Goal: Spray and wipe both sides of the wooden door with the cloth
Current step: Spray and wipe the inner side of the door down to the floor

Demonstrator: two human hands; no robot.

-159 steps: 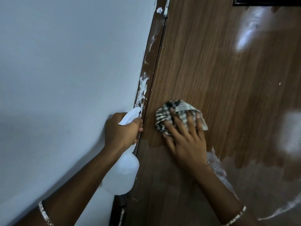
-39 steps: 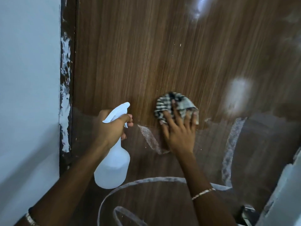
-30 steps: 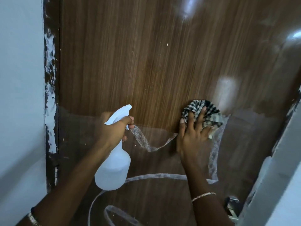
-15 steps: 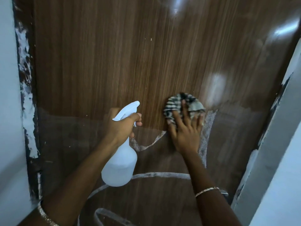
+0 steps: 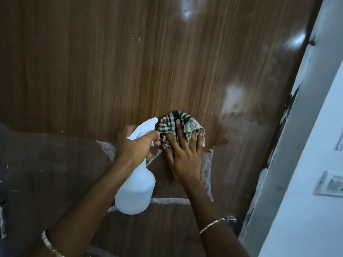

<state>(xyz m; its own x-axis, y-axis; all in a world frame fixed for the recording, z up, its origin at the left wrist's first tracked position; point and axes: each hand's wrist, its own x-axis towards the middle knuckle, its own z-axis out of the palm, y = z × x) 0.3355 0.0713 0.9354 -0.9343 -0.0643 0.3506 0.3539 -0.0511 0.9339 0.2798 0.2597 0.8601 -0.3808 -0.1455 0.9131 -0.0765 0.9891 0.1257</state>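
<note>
Head view: pressed cloth [image 5: 167, 125] on door [image 5: 92, 62] under flat right hand [image 5: 183, 160], gripped bottle [image 5: 136, 190] in left hand [image 5: 135, 147]; probably wanted firm, overlapping strokes.

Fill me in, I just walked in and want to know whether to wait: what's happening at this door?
A person is cleaning the wooden door. The right hand presses a bunched checked cloth against the panel with spread fingers. The left hand grips a white spray bottle by its neck, nozzle right beside the cloth. The door's lower part looks duller, with whitish streaks.
</note>
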